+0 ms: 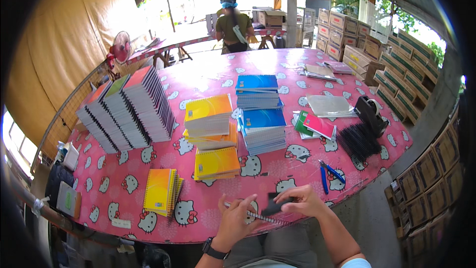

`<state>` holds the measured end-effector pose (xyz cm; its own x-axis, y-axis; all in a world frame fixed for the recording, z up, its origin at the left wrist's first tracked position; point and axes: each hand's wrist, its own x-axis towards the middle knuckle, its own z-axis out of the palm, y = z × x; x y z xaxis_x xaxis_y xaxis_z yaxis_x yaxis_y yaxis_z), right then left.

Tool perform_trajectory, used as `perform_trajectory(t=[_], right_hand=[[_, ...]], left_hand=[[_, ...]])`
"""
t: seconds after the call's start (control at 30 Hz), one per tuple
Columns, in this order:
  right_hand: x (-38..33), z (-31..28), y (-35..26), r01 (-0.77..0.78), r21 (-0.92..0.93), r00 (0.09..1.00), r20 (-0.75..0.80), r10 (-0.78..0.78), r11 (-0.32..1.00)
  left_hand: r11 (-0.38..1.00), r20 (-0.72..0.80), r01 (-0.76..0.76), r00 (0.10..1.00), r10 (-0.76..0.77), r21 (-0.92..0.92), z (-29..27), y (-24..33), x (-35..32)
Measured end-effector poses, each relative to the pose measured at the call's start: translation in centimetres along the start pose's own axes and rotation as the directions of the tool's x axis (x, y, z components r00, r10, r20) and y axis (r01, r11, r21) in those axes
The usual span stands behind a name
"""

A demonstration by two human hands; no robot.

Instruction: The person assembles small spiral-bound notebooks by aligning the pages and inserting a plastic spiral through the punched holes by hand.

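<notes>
At the table's near edge, my left hand point(235, 221) closes around a thin pale strip with a dark spiral coil point(270, 218) along it. It is seen edge-on, so I cannot tell whether pages hang below. My right hand point(300, 202) grips a dark, block-like thing point(271, 206) just above that coil; its kind is unclear. Pliers with blue handles point(325, 177) lie to the right of my hands. On the left is a small stack of yellow spiral notebooks point(161, 191). Beyond my hands are stacks of yellow notebooks point(216, 162) and blue notebooks point(262, 119).
Tall notebook stacks point(148, 104) stand at the left of the pink patterned table point(119, 208). A black coil pile point(359, 143), a tape dispenser point(371, 114), a clear plastic sheet point(331, 105) and red and green booklets point(319, 126) lie right. Beyond are a person point(234, 27), a fan point(120, 48) and cartons point(342, 32).
</notes>
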<state>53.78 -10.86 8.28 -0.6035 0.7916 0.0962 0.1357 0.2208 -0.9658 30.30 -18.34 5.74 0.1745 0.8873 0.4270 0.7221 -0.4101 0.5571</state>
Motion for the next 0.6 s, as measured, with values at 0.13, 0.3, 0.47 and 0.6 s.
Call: perform_trajectory(t=[0.13, 0.3, 0.47, 0.6], right_hand=[[0.9, 1.9, -1.0, 0.062, -0.206, 0.993, 0.112, -0.039, 0.977], [1.1, 2.3, 0.8, 0.158, 0.463, 0.984, 0.005, -0.18, 0.872], [2.6, 2.4, 1.1, 0.065, -0.022, 0.998, 0.002, -0.065, 0.998], [3.3, 2.4, 0.4, 0.07, 0.239, 0.993, 0.077, -0.091, 0.968]], left_hand=[[1.0, -0.125, 0.013, 0.992, -0.014, -0.008, -0.2, -0.5, -0.5], [0.844, -0.402, 0.029, 0.87, -0.285, -0.536, 0.8, -3.0, -0.8], [0.409, 0.013, 0.204, 0.906, -0.423, -0.889, 1.7, -5.3, -2.8], [0.299, 0.044, 0.223, 0.862, -0.505, -0.928, 1.6, -4.4, -2.4]])
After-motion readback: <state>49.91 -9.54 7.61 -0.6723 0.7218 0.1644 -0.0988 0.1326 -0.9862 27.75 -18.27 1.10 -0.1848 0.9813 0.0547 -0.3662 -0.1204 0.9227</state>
